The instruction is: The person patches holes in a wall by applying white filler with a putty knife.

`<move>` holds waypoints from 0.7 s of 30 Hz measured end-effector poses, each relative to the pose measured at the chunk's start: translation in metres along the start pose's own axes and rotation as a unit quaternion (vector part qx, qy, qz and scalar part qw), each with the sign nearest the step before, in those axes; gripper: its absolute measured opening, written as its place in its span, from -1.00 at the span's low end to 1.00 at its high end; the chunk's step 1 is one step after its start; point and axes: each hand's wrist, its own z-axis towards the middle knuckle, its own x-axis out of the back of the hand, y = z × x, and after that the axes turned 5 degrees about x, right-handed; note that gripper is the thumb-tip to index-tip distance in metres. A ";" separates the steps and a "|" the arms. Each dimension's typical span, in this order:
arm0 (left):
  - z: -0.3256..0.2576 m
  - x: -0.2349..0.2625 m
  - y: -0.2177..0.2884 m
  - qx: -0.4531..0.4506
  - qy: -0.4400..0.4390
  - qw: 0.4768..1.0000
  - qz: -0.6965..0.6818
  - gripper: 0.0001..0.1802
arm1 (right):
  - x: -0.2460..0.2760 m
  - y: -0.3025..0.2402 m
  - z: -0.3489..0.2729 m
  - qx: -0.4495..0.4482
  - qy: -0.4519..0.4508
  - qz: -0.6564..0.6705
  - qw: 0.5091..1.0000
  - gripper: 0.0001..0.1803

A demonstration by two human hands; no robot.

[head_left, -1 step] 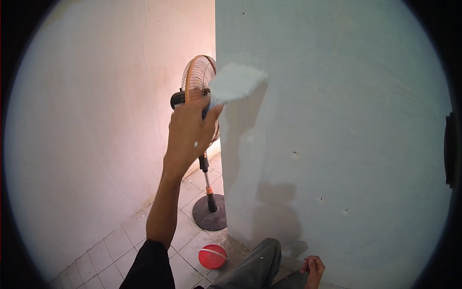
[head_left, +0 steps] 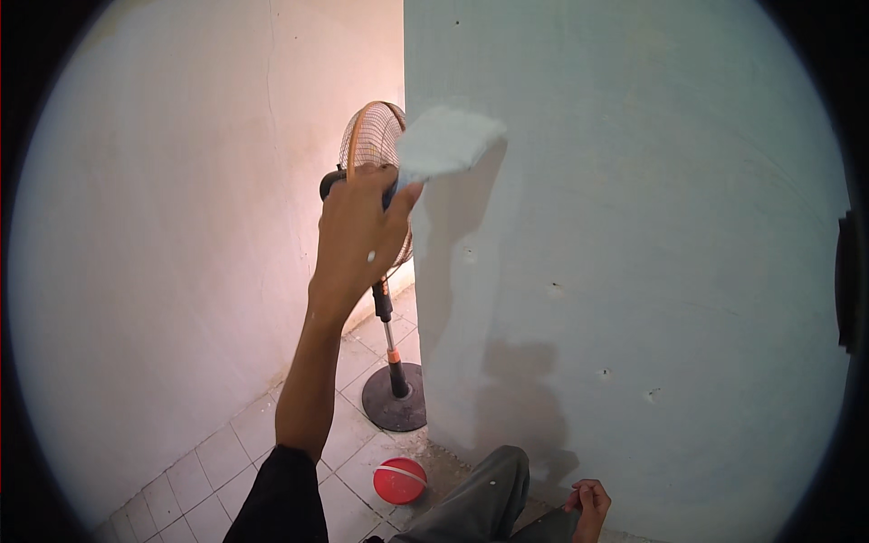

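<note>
My left hand (head_left: 362,217) is raised in front of the blue-green wall (head_left: 688,226), its fingers closed around the handle of a wide paintbrush (head_left: 453,141). The brush head is pale, coated and slightly blurred; it lies against the wall near its left edge, casting a shadow below. A white speck marks the back of this hand. Low on the right, beside my knee, my right hand (head_left: 590,500) rests with its fingers curled and nothing visible in them.
Behind my left hand stands a pedestal fan (head_left: 373,136) on a round black base (head_left: 396,412). A red bucket (head_left: 398,481) with a pale handle sits on the tiled floor (head_left: 348,443). A pinkish wall (head_left: 181,226) rises on the left. Several small holes dot the blue-green wall.
My left hand and the paintbrush have moved slightly upward along the wall. My right hand stays in place beside my knee.
</note>
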 end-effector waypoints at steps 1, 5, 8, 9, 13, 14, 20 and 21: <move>0.007 0.000 0.006 0.001 0.001 1.000 0.001 -0.66 | 0.000 -0.005 -0.001 0.003 -0.035 -0.040 0.999 -0.72; 0.023 -0.023 0.001 -0.035 0.009 0.999 0.024 -0.61 | 0.007 0.018 0.011 0.000 -0.059 -0.018 0.998 -0.71; 0.002 -0.057 -0.013 -0.049 0.036 0.998 0.021 -0.64 | 0.009 0.031 0.014 -0.042 -0.009 0.008 0.999 -0.70; -0.008 -0.064 -0.017 -0.029 0.022 0.999 0.020 -0.65 | 0.011 0.033 0.016 -0.044 -0.029 0.006 0.999 -0.70; -0.064 -0.094 -0.036 0.021 -0.069 0.997 0.036 -0.63 | 0.020 0.069 0.039 0.050 -0.063 0.023 0.996 -0.71; -0.082 -0.107 -0.045 0.026 -0.087 0.994 0.057 -0.62 | 0.019 0.068 0.038 0.047 -0.061 0.020 0.997 -0.71; -0.194 -0.170 -0.109 0.053 -0.108 0.992 0.037 -0.64 | 0.006 0.062 0.034 0.046 -0.076 0.016 0.996 -0.71; -0.211 -0.180 -0.120 0.068 -0.125 0.989 0.029 -0.64 | 0.006 0.063 0.032 0.046 -0.078 0.016 0.996 -0.73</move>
